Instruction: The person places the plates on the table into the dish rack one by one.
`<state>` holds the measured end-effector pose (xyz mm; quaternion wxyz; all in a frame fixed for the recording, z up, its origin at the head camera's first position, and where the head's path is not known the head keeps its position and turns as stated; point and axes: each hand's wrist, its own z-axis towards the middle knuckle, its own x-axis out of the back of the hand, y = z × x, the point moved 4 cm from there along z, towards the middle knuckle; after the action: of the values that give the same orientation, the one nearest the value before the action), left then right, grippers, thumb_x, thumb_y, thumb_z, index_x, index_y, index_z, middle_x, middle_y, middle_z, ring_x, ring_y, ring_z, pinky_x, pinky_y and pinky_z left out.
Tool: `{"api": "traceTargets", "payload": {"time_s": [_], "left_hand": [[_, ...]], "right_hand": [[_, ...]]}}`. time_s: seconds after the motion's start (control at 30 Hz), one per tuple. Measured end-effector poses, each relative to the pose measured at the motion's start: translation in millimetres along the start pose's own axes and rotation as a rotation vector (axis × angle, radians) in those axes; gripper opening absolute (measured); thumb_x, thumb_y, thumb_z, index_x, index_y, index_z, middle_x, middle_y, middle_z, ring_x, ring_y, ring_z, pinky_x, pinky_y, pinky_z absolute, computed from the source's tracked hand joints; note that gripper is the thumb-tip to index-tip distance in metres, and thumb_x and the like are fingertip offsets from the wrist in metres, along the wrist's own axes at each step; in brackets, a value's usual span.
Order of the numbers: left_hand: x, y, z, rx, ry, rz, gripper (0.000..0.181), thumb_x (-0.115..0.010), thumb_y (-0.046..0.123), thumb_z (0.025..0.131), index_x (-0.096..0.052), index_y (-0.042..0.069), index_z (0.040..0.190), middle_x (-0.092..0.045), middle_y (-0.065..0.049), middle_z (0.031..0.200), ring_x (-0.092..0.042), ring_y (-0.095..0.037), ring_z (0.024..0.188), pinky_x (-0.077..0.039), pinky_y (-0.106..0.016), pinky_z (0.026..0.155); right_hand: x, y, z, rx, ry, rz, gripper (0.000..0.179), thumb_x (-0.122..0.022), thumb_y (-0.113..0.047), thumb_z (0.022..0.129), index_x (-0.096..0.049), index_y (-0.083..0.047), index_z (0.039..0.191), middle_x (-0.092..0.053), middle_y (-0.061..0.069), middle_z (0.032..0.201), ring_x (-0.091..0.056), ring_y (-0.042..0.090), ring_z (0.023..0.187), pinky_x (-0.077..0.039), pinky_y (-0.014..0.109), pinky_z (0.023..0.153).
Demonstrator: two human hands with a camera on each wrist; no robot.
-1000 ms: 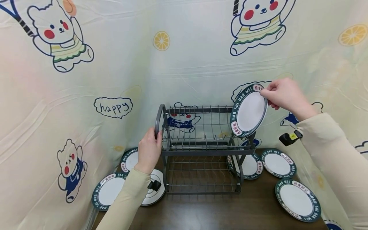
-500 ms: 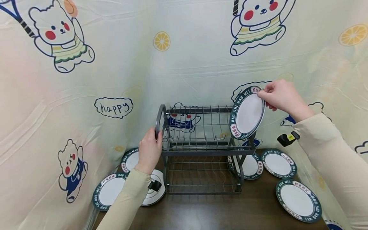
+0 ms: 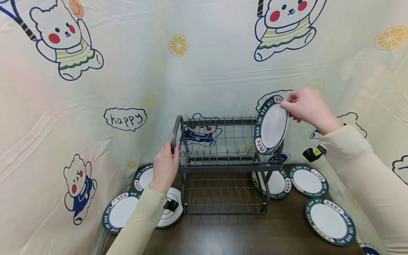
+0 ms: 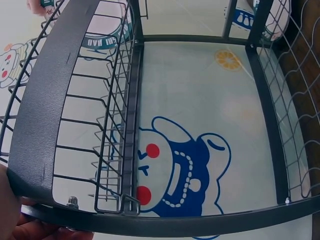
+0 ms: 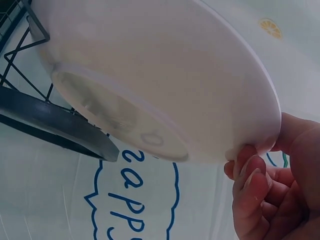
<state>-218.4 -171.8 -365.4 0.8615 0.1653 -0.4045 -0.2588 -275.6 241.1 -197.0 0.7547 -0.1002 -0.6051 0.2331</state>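
My right hand (image 3: 307, 106) pinches the upper right rim of a white plate (image 3: 272, 124) with a dark green lettered border. The plate stands nearly upright and tilted at the right end of the upper tier of a two-tier dark dish rack (image 3: 231, 169). In the right wrist view the plate's pale underside (image 5: 175, 75) and foot ring face the camera, with thumb and fingers on its edge. My left hand (image 3: 165, 166) grips the rack's left side frame; in the left wrist view its fingers (image 4: 45, 231) wrap under the dark frame.
On the brown table (image 3: 223, 233), plates lie on both sides: one at the front right (image 3: 330, 221), others behind it, and a plate (image 3: 121, 212) at the left beside an upside-down plate (image 3: 172, 212). A patterned cloth (image 3: 207, 71) hangs close behind the rack.
My right hand has moved left and slightly down with the plate, which is now turned more edge-on at the rack's right end. The left hand has kept its place on the frame.
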Motion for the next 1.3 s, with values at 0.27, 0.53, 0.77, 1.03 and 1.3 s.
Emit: {"api": "traceTargets", "payload": {"time_s": [0.27, 0.53, 0.77, 1.03, 1.3], "left_hand": [[1.2, -0.3, -1.0, 0.002, -0.001, 0.007, 0.017, -0.064, 0.012, 0.105, -0.061, -0.004, 0.107, -0.066, -0.017, 0.087, -0.07, -0.031, 0.072, -0.062, -0.044, 0.065], [1.7, -0.5, -1.1, 0.009, 0.003, -0.001, 0.016, -0.063, 0.012, 0.105, -0.061, -0.004, 0.107, -0.065, -0.016, 0.087, -0.07, -0.031, 0.072, -0.062, -0.044, 0.065], [1.0, -2.2, -1.7, 0.006, -0.004, 0.006, 0.018, -0.061, 0.015, 0.107, -0.06, -0.004, 0.108, -0.064, -0.016, 0.087, -0.07, -0.031, 0.072, -0.062, -0.043, 0.065], [1.5, -1.5, -2.1, 0.011, -0.007, 0.006, 0.019, -0.061, 0.015, 0.106, -0.06, -0.004, 0.108, -0.064, -0.016, 0.087, -0.069, -0.03, 0.071, -0.062, -0.043, 0.064], [1.5, -1.0, -2.2, 0.012, -0.006, 0.005, 0.018, -0.062, 0.015, 0.106, -0.06, -0.003, 0.108, -0.064, -0.015, 0.088, -0.07, -0.031, 0.072, -0.062, -0.043, 0.065]], "right_hand": [[-4, 0, 1.6, 0.013, 0.002, 0.017, 0.033, -0.056, -0.029, 0.1, -0.069, -0.001, 0.088, -0.066, 0.007, 0.065, -0.061, 0.023, 0.052, -0.049, 0.035, 0.05], [-4, 2, -1.3, 0.007, -0.009, 0.032, 0.043, -0.057, -0.041, 0.104, -0.07, -0.001, 0.095, -0.066, 0.006, 0.066, -0.062, 0.023, 0.053, -0.049, 0.035, 0.053], [-1, 7, -10.8, 0.0, 0.031, 0.052, 0.054, -0.042, -0.05, 0.107, -0.069, -0.004, 0.102, -0.069, 0.01, 0.075, -0.06, 0.028, 0.059, -0.048, 0.036, 0.053], [-2, 10, -24.0, 0.004, 0.075, 0.04, 0.052, -0.04, -0.051, 0.108, -0.066, -0.006, 0.1, -0.07, 0.006, 0.075, -0.059, 0.026, 0.059, -0.04, 0.036, 0.05], [-5, 18, -38.9, 0.006, 0.072, 0.029, 0.051, -0.042, -0.051, 0.108, -0.066, -0.006, 0.101, -0.069, 0.005, 0.077, -0.059, 0.025, 0.059, -0.043, 0.037, 0.05]]}}
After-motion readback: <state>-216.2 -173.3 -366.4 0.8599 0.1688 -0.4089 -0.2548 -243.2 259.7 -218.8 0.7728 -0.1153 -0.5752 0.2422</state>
